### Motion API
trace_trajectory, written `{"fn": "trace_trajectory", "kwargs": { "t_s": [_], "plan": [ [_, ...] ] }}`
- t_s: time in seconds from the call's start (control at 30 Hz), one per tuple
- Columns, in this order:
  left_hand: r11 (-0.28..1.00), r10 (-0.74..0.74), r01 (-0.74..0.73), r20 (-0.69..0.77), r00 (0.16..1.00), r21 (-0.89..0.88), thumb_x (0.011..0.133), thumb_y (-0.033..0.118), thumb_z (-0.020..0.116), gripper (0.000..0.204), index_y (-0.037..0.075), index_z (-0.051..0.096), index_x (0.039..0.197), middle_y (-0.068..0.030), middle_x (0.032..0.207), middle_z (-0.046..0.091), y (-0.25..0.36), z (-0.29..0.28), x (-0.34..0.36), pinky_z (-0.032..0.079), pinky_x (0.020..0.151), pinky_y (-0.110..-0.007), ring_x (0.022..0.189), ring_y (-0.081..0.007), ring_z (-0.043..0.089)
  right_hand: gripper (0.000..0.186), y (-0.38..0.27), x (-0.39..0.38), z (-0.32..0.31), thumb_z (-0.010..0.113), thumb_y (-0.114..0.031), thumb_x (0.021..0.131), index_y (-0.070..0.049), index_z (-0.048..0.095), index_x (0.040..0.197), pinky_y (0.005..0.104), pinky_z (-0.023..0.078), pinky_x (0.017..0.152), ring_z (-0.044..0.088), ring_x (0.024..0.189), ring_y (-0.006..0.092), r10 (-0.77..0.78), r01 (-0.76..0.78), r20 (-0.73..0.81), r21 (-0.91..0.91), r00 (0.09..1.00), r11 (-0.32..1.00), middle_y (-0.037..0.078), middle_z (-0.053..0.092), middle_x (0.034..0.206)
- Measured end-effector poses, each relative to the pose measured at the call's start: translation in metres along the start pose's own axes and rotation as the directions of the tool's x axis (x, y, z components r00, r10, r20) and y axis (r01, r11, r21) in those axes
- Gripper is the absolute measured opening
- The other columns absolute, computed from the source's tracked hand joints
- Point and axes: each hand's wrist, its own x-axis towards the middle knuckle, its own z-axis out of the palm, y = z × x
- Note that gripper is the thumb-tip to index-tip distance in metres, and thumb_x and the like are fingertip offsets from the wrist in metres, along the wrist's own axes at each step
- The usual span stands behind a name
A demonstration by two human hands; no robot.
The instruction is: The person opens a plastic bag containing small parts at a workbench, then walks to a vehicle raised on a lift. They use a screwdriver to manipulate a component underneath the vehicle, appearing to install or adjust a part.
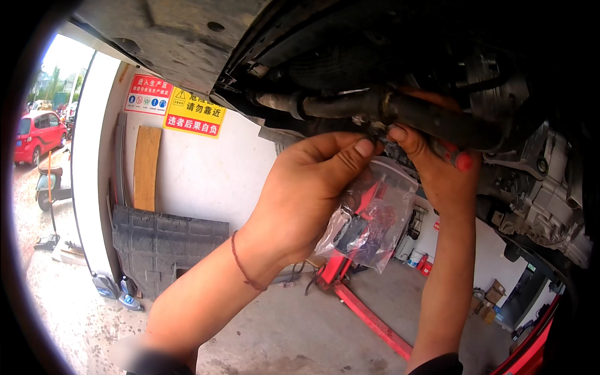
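Note:
Beneath a raised car's underbody (pixel 175 31), both hands are up at a dark hose or pipe (pixel 337 106). My left hand (pixel 312 194) has thumb and forefinger pinched just below it; what small thing is between them is hidden. From its curled fingers hangs a clear plastic bag (pixel 381 237) with dark items inside. My right hand (pixel 437 175) is closed round a red-handled tool (pixel 462 160), its thumb at a fitting below the pipe. The tool's working end is hidden.
A red lift arm (pixel 369 319) runs low behind the hands. A black undertray (pixel 165 240) and wooden board (pixel 147 165) lean on the wall by two signs. Engine metalwork (pixel 550 212) hangs at right. A red car (pixel 44 134) and scooter (pixel 53 187) stand outside.

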Motion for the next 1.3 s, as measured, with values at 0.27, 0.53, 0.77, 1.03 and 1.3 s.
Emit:
{"fn": "trace_trajectory", "kwargs": {
  "t_s": [0.27,0.53,0.77,1.03,1.3],
  "plan": [
    [0.997,-0.068,0.068,-0.004,0.998,0.033,0.096,0.019,0.066,0.022,0.000,0.069,0.105,-0.0014,0.082,0.064,0.010,0.002,0.002,0.045,0.062,-0.021,0.070,-0.0079,0.056,0.036,0.000,0.001,0.000,0.081,-0.010,0.080,-0.005,0.068,0.114,0.0240,0.052,0.079,0.064,0.086,0.0091,-0.003,0.003,0.006,-0.007,1.000,1.000,0.002,0.071,0.093],
    [0.991,-0.103,0.102,0.008,0.995,0.088,0.095,0.018,0.066,0.020,0.000,0.070,0.105,-0.0007,0.082,0.065,0.011,0.000,0.005,0.045,0.062,-0.021,0.069,-0.0078,0.056,0.036,0.002,-0.001,-0.003,0.082,-0.010,0.080,-0.005,0.068,0.113,0.0216,0.050,0.075,0.061,0.080,0.0065,0.006,-0.006,0.012,-0.034,1.000,0.999,-0.001,0.069,0.089],
    [0.990,-0.100,0.103,-0.032,0.994,0.096,0.095,0.016,0.066,0.020,0.001,0.070,0.107,-0.0002,0.085,0.067,0.012,0.004,0.003,0.045,0.062,-0.021,0.071,-0.0069,0.056,0.037,0.001,-0.002,-0.001,0.083,-0.010,0.079,-0.006,0.069,0.113,0.0187,0.046,0.069,0.053,0.072,0.0038,0.016,-0.017,-0.012,-0.019,1.000,1.000,-0.004,0.064,0.081],
    [0.989,-0.092,0.094,-0.030,0.995,0.117,0.095,0.017,0.066,0.020,0.001,0.070,0.106,0.0009,0.083,0.065,0.012,0.003,0.004,0.044,0.062,-0.021,0.070,-0.0065,0.055,0.037,0.000,-0.002,0.000,0.083,-0.011,0.079,-0.007,0.069,0.113,0.0189,0.045,0.067,0.051,0.070,0.0036,0.074,-0.074,-0.017,-0.001,0.997,0.997,-0.005,0.058,0.074],
    [0.987,-0.084,0.085,-0.013,0.996,0.138,0.095,0.017,0.066,0.021,0.000,0.069,0.107,0.0006,0.083,0.065,0.013,-0.001,0.003,0.044,0.062,-0.021,0.070,-0.0064,0.055,0.036,0.000,-0.002,0.000,0.083,-0.011,0.079,-0.008,0.070,0.112,0.0188,0.042,0.062,0.046,0.066,0.0031,0.062,-0.063,-0.024,-0.027,0.998,0.998,-0.006,0.056,0.073]
  ]
}}
